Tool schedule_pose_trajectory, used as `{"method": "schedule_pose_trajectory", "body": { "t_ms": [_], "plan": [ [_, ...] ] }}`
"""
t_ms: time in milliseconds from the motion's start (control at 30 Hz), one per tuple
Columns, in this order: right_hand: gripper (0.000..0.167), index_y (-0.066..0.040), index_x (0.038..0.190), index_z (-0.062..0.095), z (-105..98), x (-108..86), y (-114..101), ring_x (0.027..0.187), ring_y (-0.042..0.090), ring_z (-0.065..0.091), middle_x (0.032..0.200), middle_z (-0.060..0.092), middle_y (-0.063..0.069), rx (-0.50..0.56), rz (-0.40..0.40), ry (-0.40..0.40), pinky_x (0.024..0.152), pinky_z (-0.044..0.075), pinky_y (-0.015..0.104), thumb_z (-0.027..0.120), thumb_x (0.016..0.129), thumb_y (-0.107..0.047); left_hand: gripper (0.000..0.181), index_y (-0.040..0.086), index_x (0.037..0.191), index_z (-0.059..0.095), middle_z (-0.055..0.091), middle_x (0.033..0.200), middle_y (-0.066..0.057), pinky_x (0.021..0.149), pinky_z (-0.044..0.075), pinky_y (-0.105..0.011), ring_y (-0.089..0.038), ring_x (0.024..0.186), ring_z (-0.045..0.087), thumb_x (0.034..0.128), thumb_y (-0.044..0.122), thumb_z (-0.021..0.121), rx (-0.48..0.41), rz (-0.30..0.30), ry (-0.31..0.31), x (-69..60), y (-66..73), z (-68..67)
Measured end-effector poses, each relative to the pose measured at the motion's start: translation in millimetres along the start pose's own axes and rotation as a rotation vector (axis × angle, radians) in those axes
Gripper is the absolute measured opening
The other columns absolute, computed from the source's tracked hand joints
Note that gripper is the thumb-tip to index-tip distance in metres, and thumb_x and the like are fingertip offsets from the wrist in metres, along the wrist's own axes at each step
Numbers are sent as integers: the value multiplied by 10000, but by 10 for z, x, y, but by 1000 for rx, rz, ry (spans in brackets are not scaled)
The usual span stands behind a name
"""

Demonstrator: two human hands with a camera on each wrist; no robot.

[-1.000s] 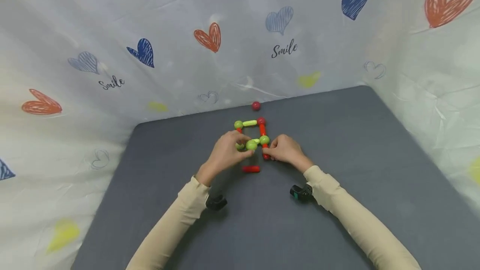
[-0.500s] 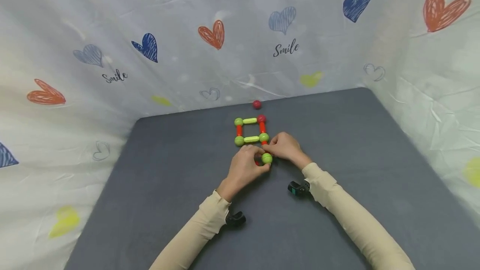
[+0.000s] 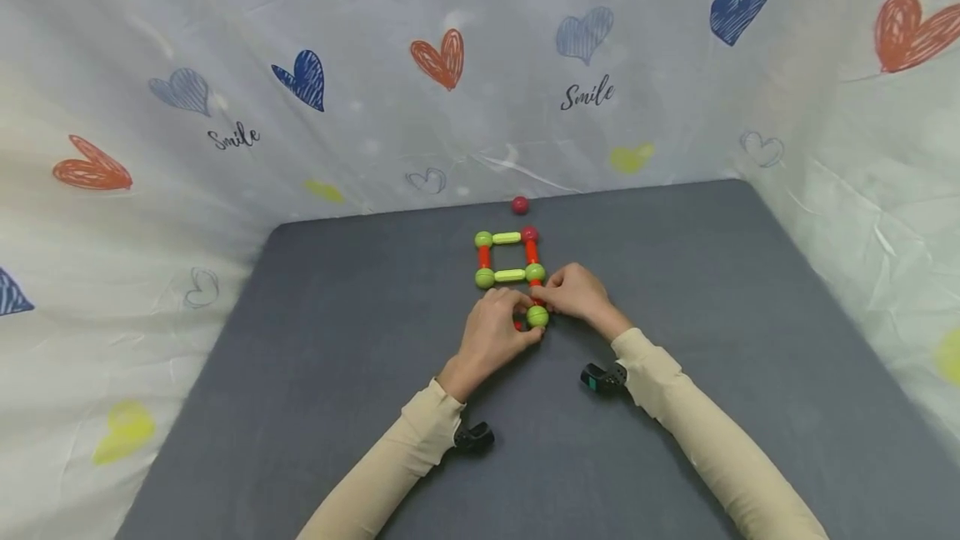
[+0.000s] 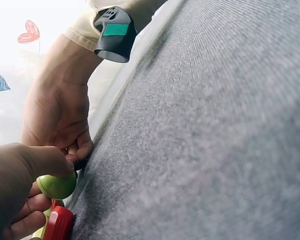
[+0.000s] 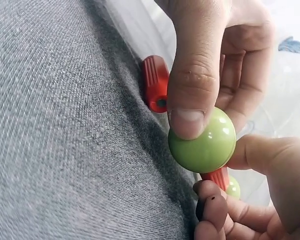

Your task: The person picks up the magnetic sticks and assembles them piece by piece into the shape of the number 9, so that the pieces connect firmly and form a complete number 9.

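My left hand pinches a green ball between thumb and fingers, at the near end of a red stick. That stick is pinched by my right hand; its far end meets the corner green ball of a square. The square has two more green balls, a red ball, yellow-green sticks and red sticks. Beside the left fingers lies a loose red stick, mostly hidden in the head view. Whether the held ball touches its stick is hard to tell.
A single red ball rests near the back edge of the dark grey table. Behind and beside the table hangs a white curtain printed with hearts. Black wrist cameras sit below both wrists.
My left hand has carried the green ball from in front of the square, right and nearer, to the near end of the red stick. The right hand keeps its hold almost in place.
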State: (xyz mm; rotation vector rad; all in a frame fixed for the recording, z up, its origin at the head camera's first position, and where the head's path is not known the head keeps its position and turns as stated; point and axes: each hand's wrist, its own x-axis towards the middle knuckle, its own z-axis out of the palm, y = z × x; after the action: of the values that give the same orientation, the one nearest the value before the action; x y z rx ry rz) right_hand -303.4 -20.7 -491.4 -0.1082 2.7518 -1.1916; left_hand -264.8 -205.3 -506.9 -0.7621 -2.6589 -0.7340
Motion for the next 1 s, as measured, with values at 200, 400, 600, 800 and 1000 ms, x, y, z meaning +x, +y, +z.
{"method": "schedule_pose_trajectory", "body": {
  "t_ms": [200,400,600,800,1000],
  "plan": [
    [440,-126,596,701,-15,-32,61,491,132,498,552,605,5,40,-9,-19,477,347,262,693,913,-431,327,144,1004,715,640,898,34,696,453,-274,-119,821,529,787,340,860,-20,6,2,-12,-5,31],
    [394,-70,773,752,-144,-100,107,590,185,620,679,675,64,168,-73,-201,560,518,308,716,920,-433,323,139,996,713,646,885,34,688,455,-266,-112,810,530,787,333,866,-49,6,37,-40,-30,51],
    [282,-74,1134,721,-317,-250,89,734,187,664,849,709,43,75,-345,-234,656,554,352,786,874,-165,310,150,997,709,660,893,42,701,462,-258,-95,826,541,805,348,851,-98,3,38,-39,-40,54],
    [361,-125,1137,747,-300,-335,-56,753,117,649,892,708,-12,-231,-509,-144,675,541,311,852,795,-83,313,135,1010,710,684,918,17,733,482,-276,-115,857,583,808,324,857,-167,-23,28,-1,-47,28],
    [298,-157,1047,765,-244,-301,-89,685,78,601,805,678,-41,-308,-573,-82,632,515,303,883,774,-137,311,123,1000,716,701,933,0,759,489,-281,-136,883,629,808,320,861,-220,-20,48,6,-91,13]
  ]
}}
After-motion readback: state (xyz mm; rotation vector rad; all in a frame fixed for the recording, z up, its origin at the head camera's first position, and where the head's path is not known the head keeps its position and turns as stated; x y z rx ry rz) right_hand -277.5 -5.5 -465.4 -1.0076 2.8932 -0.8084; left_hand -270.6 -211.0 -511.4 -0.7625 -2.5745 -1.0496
